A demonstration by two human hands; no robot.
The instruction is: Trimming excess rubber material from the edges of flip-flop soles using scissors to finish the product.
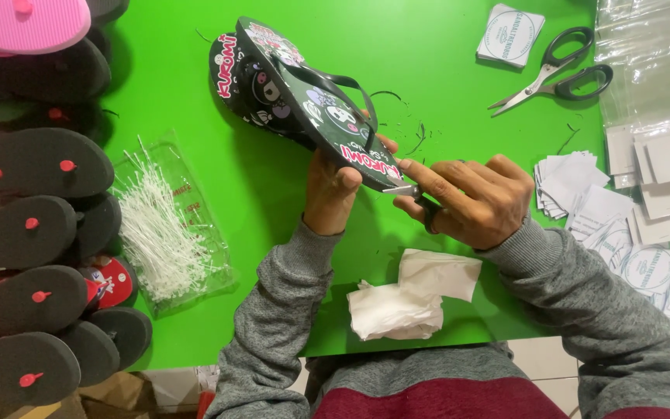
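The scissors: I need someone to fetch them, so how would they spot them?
On the green table, look to the far right corner. The scissors lie there with black handles, beside a stack of white paper tags; they are the only metal tool lying loose.

We see a bright, evenly lit scene under soft overhead light. The green table [195, 116] is strongly saturated. Shadows fall short and diffuse just below the black sandal pair [296, 93] and beside the scissors [556, 74]. Right of the scissors, the clear plastic bags [649, 62] show pale glare. Focus is sharp around the sandals; at the frame edges we note mild wide-angle stretching.
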